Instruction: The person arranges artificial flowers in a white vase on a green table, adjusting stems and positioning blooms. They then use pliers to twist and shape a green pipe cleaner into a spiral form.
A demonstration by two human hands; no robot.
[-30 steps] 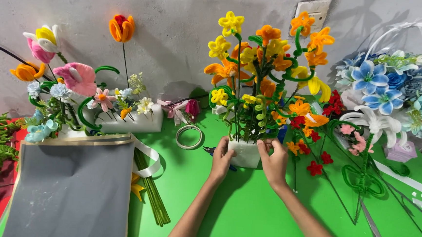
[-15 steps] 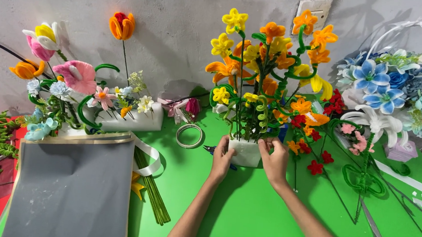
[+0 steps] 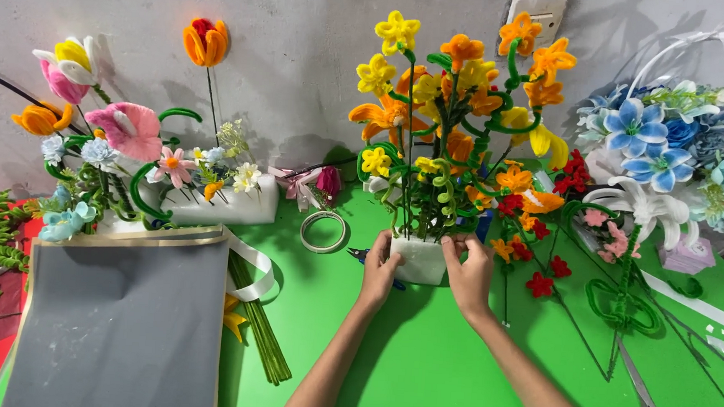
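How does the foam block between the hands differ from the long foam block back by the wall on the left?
The small white foam block is compact and gripped by the left hand and right hand; the long white foam block is wide, low and untouched. The small one carries dense yellow and orange flowers; the long one has sparse, small pale blooms. Both are white foam on the green table.

Bright, even light is coming from above; my arms are casting soft shadows on the green table [image 3: 418, 375]. Focus is holding sharp, edges bowing slightly.
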